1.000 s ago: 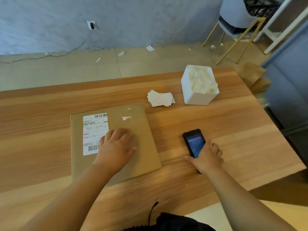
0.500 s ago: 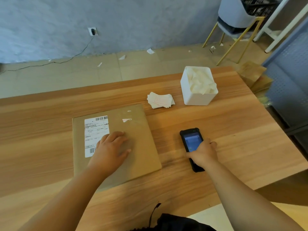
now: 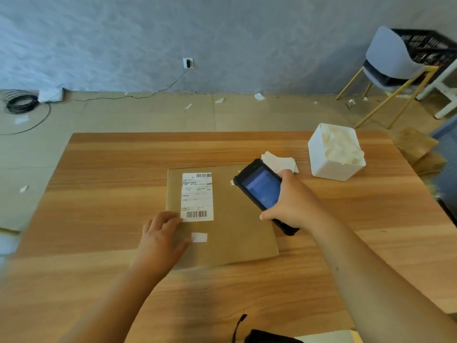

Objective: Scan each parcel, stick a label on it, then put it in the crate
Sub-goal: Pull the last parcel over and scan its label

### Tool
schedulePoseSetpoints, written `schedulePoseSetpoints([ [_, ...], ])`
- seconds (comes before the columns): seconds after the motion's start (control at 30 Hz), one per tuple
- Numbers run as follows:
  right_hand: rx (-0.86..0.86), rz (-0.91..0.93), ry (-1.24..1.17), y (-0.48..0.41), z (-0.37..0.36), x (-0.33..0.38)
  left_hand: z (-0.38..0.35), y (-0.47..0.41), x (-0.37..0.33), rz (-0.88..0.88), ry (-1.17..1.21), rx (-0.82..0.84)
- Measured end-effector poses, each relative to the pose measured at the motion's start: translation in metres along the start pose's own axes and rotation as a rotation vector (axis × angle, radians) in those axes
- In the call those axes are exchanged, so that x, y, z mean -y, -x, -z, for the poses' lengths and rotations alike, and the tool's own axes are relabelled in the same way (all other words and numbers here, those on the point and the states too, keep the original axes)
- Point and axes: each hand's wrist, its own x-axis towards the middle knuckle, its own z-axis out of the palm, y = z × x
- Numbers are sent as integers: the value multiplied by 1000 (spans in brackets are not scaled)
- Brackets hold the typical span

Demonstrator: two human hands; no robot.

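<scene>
A flat brown cardboard parcel (image 3: 230, 219) lies on the wooden table (image 3: 99, 194). It carries a white shipping label (image 3: 197, 196) with barcodes and a small blank white sticker (image 3: 199, 237) below it. My left hand (image 3: 162, 237) rests flat on the parcel's near left corner, fingers spread. My right hand (image 3: 294, 201) grips a black handheld scanner (image 3: 259, 186) with a lit blue screen, held tilted above the parcel's right side. A black crate (image 3: 430, 45) stands on a chair at the far right.
A small stack of white labels (image 3: 284, 162) lies behind the scanner. A white box (image 3: 329, 167) of crumpled paper stands at the table's right rear. Brown parcels (image 3: 418, 149) lie on the floor beyond the right edge. A cable coil (image 3: 21, 103) sits far left.
My right hand has lifted the scanner off the table and brought it left over the parcel. My left hand slid toward the parcel's near left corner. The camera view has tilted up.
</scene>
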Motion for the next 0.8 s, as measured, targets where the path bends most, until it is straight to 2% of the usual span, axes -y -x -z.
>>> schedulePoseSetpoints([
  [0.17, 211, 62, 406, 19, 6, 41, 11, 10, 4, 101, 90, 61],
  [0.27, 295, 77, 539, 29, 4, 55, 12, 11, 4, 134, 110, 87],
  [0.47, 310, 102, 651, 38, -3, 64, 10, 11, 11, 126, 119, 116],
  [0.8, 269, 91, 619, 45, -6, 59, 9, 11, 12, 129, 109, 144],
])
